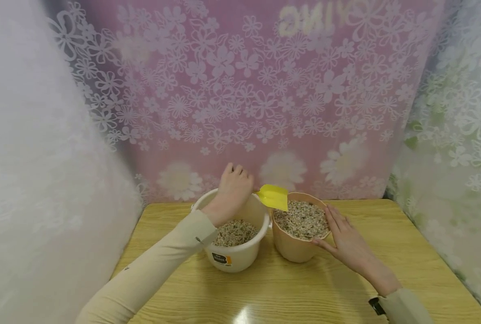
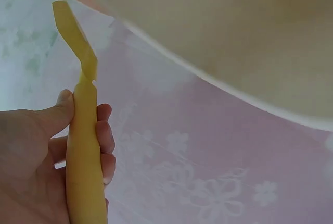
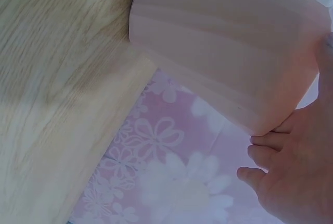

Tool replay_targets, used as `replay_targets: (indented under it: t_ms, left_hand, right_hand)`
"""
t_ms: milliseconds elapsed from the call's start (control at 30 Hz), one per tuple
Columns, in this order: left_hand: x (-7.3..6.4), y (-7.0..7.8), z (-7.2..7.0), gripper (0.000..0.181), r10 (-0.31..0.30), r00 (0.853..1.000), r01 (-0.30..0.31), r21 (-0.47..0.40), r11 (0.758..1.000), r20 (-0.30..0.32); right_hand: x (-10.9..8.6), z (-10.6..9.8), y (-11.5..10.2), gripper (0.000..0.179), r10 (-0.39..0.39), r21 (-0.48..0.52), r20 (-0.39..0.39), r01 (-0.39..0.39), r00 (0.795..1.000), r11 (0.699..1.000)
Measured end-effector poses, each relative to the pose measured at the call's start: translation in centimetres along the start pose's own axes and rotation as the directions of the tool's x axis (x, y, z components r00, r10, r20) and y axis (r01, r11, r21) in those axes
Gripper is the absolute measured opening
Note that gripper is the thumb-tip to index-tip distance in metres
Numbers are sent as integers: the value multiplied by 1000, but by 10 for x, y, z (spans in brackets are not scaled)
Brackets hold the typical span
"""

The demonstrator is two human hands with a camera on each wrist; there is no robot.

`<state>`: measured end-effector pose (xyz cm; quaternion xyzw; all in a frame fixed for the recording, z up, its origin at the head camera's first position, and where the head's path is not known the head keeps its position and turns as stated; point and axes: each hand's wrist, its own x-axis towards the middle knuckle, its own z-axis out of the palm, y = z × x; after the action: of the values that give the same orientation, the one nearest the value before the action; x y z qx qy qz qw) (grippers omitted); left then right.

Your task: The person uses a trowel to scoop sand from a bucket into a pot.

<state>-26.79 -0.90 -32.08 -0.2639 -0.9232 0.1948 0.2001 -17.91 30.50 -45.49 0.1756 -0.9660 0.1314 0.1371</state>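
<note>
My left hand (image 1: 234,191) grips the handle (image 2: 86,156) of a small yellow toy shovel (image 1: 273,197), fingers curled round it in the left wrist view. The shovel's blade reaches over the left rim of a tan pot (image 1: 294,249); no grains show on it. Pale mixed grains or gravel (image 1: 303,220) fill the pot nearly to its rim. On the pot's right side, my right hand (image 1: 351,245) rests against the rim with its fingers and thumb extended. Beneath my left forearm stands a white bucket (image 1: 240,258), with a lower layer of similar grains (image 1: 236,232) inside.
Both containers stand side by side near the back of a wood-grain table (image 1: 305,292). A pink flowered curtain (image 1: 240,90) hangs right behind them. Pale sheets close in the left (image 1: 54,180) and right (image 1: 459,157) sides.
</note>
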Motion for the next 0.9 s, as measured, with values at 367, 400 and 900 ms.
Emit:
replay_targets:
  t_ms: [367, 400, 900]
  left_hand:
    - [-52, -43, 35, 44, -153, 981, 137, -133, 982, -122]
    - [-56, -45, 37, 44, -162, 981, 147, -136, 980, -110]
    - [-75, -44, 65, 28, -89, 994, 78, 147, 986, 70]
  right_hand:
    - [6, -12, -4, 103, -2, 21, 74, 0, 997, 1000]
    - [7, -13, -5, 103, -9, 27, 73, 7, 997, 1000]
    - [51, -7, -78, 88, -141, 153, 61, 130, 988, 980]
